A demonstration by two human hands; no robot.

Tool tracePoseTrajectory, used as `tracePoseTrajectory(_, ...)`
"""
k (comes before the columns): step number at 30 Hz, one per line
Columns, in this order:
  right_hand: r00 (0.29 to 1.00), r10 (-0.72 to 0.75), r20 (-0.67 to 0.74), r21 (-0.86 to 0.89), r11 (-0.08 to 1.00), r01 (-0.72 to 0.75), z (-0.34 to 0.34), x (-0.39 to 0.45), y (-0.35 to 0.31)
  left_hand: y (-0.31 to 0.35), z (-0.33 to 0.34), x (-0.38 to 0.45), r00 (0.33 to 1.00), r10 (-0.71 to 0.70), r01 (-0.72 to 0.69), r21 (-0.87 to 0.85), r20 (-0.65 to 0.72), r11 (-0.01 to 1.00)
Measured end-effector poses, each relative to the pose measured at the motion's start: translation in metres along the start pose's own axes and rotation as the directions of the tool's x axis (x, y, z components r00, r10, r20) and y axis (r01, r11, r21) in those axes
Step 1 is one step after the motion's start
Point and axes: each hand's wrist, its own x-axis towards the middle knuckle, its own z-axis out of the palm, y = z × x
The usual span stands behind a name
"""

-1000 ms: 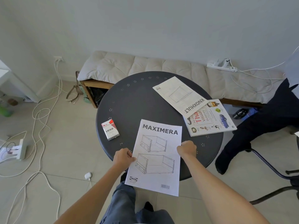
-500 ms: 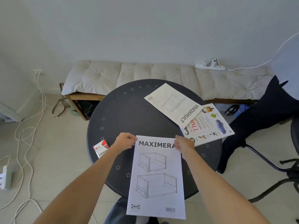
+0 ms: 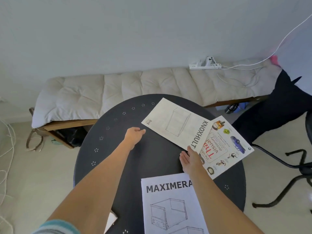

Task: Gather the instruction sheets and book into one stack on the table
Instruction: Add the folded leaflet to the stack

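Note:
The MAXIMERA sheet lies flat at the near edge of the round dark table, with no hand on it. The KNOXHULT sheet lies at the far right, its right end overlapping the Thai visual dictionary book. My left hand is open just left of the KNOXHULT sheet's near-left corner, fingertips almost at it. My right hand is open, fingers touching the KNOXHULT sheet's near corner where it meets the book.
A small white box peeks out under my left forearm. A cushioned bench with a power strip stands behind the table. A seated person's dark leg and an office chair base are at the right.
Both hands let go of the MAXIMERA sheet, which now rests on the table, and reached forward to the KNOXHULT sheet. The view tilted forward.

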Motion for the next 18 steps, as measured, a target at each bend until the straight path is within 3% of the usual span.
tracePoseTrajectory(7,0.994,0.047,-0.099,0.073,0.996,-0.040,0.025,0.023,-0.001,0.030,0.008,0.052,0.995,0.087,-0.082,0.126,-0.040,0.989)
tracePoseTrajectory(11,0.998,0.035,-0.058,0.087,0.996,-0.030,0.028,0.036,0.005,0.039,0.017,0.065,0.989,0.145,-0.135,0.201,-0.038,0.970)
tracePoseTrajectory(14,0.997,-0.078,0.020,-0.106,0.991,0.080,0.022,0.044,0.010,0.042,0.023,0.061,0.983,0.184,-0.169,0.281,-0.027,0.945)
tracePoseTrajectory(18,0.993,-0.119,0.013,-0.102,0.988,0.119,0.013,0.041,0.013,0.037,0.026,0.053,0.978,0.205,-0.180,0.359,-0.032,0.916)
